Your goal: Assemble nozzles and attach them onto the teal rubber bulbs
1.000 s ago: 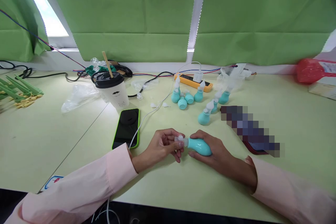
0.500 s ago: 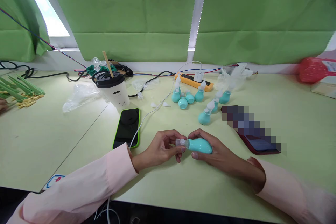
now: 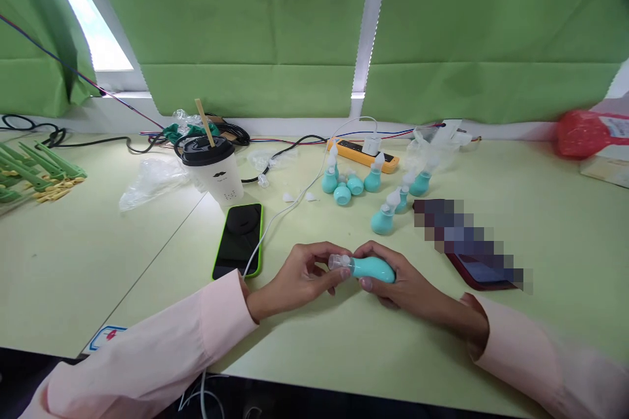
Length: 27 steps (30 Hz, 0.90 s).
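Note:
A nasal aspirator with a teal squeeze bulb (image 3: 374,268) and a clear plastic nozzle (image 3: 339,262) lies sideways between my hands, above the table. My left hand (image 3: 307,275) pinches the nozzle near the joint, thumb below and fingers behind. Wrapped round the bulb is my right hand (image 3: 400,281), its fingertips close to the same joint. Whether the nozzle is fully seated in the bulb I cannot tell. Beyond my hands stand several like pieces, such as a teal bulb with a whitish tip (image 3: 383,219) and a bulb without a visible tip (image 3: 342,194).
Left of my hands lies a green-edged phone (image 3: 238,239) with a white cable across it. Behind it stands a lidded paper cup (image 3: 216,177). A dark red phone (image 3: 484,268) lies at right. An orange power strip (image 3: 363,156) and plastic bags are at the back; green plastic parts (image 3: 39,167) lie far left.
The bulb and my right hand have moved slightly left. My left fingers have shifted toward the joint, baring more of the nozzle's end. A hand at the far left edge has gone from view.

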{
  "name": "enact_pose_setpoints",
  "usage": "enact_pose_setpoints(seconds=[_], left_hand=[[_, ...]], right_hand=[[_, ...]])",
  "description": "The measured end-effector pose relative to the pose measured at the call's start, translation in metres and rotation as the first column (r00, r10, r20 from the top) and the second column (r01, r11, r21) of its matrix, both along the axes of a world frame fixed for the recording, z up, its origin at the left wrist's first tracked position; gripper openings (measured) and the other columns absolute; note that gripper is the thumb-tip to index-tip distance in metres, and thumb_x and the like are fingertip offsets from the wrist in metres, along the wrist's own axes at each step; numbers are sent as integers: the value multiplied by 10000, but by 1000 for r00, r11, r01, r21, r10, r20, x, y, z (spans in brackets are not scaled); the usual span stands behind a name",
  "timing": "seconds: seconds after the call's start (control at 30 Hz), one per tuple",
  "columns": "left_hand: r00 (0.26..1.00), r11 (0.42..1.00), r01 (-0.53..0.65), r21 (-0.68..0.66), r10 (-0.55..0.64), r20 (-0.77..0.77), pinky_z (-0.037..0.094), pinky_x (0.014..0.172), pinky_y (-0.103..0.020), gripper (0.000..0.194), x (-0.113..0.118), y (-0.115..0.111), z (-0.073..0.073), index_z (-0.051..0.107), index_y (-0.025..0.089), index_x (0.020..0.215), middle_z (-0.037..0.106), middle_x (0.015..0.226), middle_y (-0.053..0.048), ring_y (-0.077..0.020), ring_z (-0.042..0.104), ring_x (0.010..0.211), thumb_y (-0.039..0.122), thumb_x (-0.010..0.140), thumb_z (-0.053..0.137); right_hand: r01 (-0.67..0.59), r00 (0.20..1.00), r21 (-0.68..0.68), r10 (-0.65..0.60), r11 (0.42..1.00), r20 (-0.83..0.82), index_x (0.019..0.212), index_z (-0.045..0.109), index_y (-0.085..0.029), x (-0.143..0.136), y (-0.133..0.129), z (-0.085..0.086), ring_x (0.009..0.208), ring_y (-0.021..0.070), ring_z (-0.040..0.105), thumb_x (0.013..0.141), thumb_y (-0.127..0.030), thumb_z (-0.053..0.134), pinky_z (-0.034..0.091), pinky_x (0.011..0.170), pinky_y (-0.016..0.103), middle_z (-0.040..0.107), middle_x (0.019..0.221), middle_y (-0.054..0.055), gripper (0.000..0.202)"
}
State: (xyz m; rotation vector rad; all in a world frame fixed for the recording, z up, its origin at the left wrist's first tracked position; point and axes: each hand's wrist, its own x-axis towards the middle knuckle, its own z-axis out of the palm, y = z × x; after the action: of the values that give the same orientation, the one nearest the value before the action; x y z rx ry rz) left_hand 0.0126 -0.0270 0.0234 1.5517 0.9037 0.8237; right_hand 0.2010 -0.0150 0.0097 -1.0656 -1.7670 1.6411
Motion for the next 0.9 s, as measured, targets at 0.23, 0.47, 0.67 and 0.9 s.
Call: enact_pose_setpoints(seconds=[0.23, 0.47, 0.67, 0.9], left_hand=[[797, 790, -60, 611, 406, -447, 443, 665, -248, 302, -42, 59, 33, 557, 139, 1028, 598, 892, -77, -166, 537, 787, 286, 827, 386], [441, 777, 184, 602, 482, -757, 357, 814, -330, 318, -71, 129, 5, 584, 95, 1000, 593, 911, -118, -212, 504, 872, 99, 749, 389], [415, 795, 218, 566, 449, -791, 355, 789, -321, 236, -63, 130, -1, 633, 117, 828, 578, 828, -98, -224, 474, 872, 86, 666, 465], [473, 780, 78, 621, 520, -712, 404, 691, -336, 92, -67, 126, 12, 602, 104, 648, 589, 702, -103, -249, 519, 800, 97, 607, 520]], right_hand=[[76, 995, -73, -80, 994, -58, 860, 424, -193, 0, 3, -9, 383, 37, 382, 703, -408, 573, 317, 363, 185, 490, 622, -45, 305], [54, 997, -51, -57, 997, -51, 837, 453, -177, -1, 2, -5, 408, 40, 413, 701, -412, 573, 370, 394, 190, 521, 645, -27, 297], [59, 997, -45, -61, 997, -48, 827, 455, -175, -1, 3, -2, 409, 45, 428, 688, -410, 586, 389, 402, 197, 527, 642, -28, 303], [59, 989, -70, -68, 996, -129, 819, 452, -175, 1, 3, -2, 437, 55, 437, 690, -381, 598, 406, 415, 206, 517, 651, -24, 283]])
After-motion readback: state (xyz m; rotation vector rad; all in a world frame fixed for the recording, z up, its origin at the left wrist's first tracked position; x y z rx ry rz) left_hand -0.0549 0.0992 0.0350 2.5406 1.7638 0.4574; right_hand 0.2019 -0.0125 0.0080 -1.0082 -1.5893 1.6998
